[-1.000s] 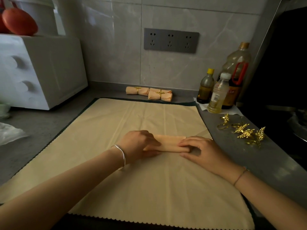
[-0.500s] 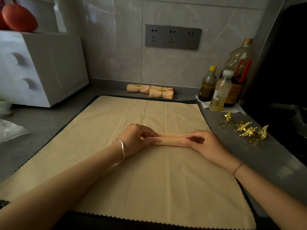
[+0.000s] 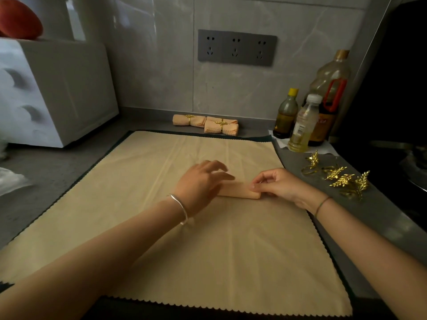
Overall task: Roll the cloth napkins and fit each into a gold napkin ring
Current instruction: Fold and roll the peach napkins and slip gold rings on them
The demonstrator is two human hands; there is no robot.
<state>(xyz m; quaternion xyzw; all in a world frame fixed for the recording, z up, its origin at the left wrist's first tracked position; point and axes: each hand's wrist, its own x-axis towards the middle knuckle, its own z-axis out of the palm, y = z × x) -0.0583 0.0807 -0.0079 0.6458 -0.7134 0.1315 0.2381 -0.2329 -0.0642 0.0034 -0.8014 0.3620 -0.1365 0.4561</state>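
Observation:
A rolled peach napkin (image 3: pixel 240 191) lies on the beige cloth mat (image 3: pixel 161 227). My left hand (image 3: pixel 203 181) rests over its left end with fingers spread and nearly straight. My right hand (image 3: pixel 277 183) pinches the roll's right end between thumb and fingertips. Several gold leaf napkin rings (image 3: pixel 337 177) lie in a heap on the grey counter to the right of the mat. Three rolled napkins with gold rings (image 3: pixel 208 124) lie by the back wall.
A white appliance (image 3: pixel 57 93) stands at the left with an orange thing (image 3: pixel 19 18) on top. Three oil bottles (image 3: pixel 307 116) stand at the back right. A dark stove area (image 3: pixel 404 135) fills the right side. Crumpled plastic (image 3: pixel 11 181) lies at the far left.
The roll has turned over a little more on the mat. My left hand's fingers have lifted and spread over it, and my right hand has shifted to pinch the right end.

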